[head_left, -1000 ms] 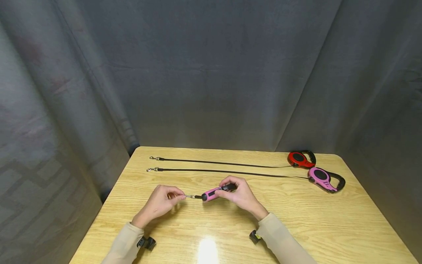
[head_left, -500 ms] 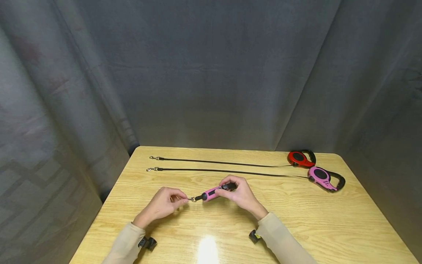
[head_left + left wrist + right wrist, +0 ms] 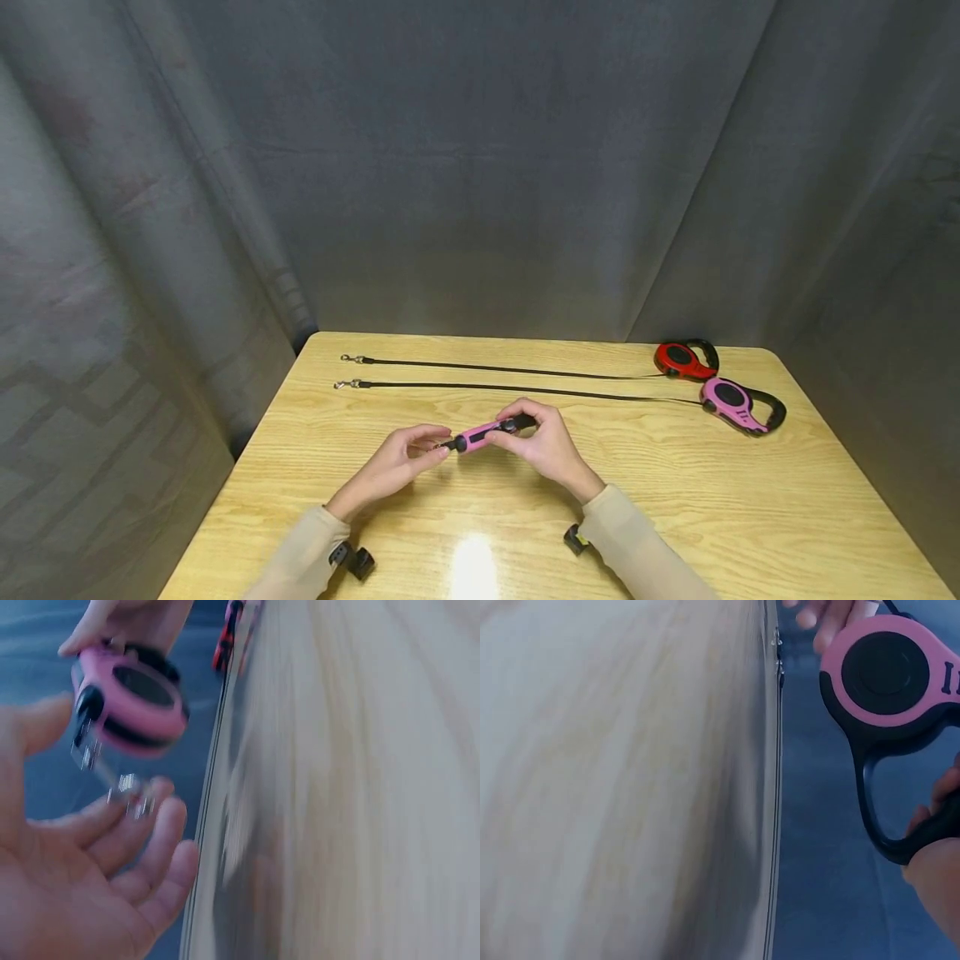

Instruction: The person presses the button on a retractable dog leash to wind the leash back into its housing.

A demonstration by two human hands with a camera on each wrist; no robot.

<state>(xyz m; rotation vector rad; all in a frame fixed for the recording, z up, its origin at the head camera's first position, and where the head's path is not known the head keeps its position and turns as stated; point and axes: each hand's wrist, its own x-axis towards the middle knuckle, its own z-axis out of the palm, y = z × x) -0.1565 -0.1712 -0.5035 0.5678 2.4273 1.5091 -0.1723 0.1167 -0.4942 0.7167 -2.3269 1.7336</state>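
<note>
Motion blur smearing the wooden table [image 3: 360,787] in both wrist views, small metal clip [image 3: 127,787] showing blurred beside the left hand [image 3: 75,885], right hand [image 3: 937,862] being cut off by the frame edge, pink leash case [image 3: 889,675] running partly past the right edge.

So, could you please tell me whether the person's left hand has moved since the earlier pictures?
Yes: the left hand moved right along the wooden table, up to the handheld pink retractable leash.
</note>
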